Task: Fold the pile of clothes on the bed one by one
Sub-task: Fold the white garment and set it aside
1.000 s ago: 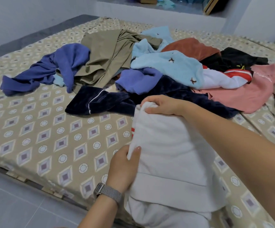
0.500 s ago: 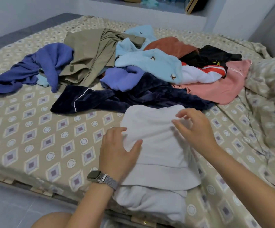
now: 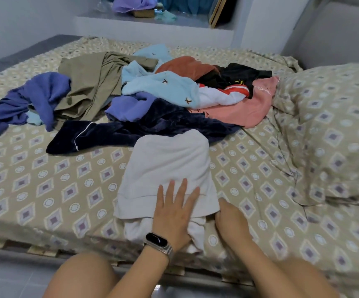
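White garment (image 3: 165, 164) now flat; left hand (image 3: 175, 214) moved nearer hem.

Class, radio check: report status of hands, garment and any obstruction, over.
Left hand flat, pressing white garment. Right hand curled at its near right corner; grip unclear. Garment part-folded on bed. Far edge overlaps navy garment of pile. Over.
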Demonstrator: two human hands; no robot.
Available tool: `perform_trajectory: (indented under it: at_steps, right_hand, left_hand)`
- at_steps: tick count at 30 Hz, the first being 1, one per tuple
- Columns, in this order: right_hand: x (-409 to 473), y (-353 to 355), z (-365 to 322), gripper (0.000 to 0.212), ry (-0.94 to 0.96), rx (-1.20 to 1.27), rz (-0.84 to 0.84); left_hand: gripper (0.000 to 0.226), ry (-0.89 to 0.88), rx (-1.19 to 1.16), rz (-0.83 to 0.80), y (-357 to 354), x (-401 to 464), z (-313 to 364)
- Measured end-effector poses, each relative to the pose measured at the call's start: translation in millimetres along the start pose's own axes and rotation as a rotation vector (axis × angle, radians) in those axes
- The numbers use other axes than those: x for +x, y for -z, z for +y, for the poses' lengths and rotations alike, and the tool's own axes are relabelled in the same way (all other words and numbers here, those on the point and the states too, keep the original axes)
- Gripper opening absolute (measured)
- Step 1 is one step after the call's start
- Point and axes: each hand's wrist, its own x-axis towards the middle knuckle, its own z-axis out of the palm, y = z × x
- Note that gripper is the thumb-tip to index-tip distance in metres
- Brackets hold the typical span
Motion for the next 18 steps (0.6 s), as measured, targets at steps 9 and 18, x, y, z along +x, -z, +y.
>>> perform_trajectory:
  at_steps: [9, 18]
  right_hand:
    - [-72, 3, -10, 0.023, -0.205, 0.312, -0.176]
    - [-59, -9, -38, 0.03, -0.113, -0.123, -0.251]
  left_hand:
    - [0.09, 0.06, -0.054, -0.049, -5, -1, 2]
    - [0.068, -0.001, -0.316, 0.258, -5, -4, 5]
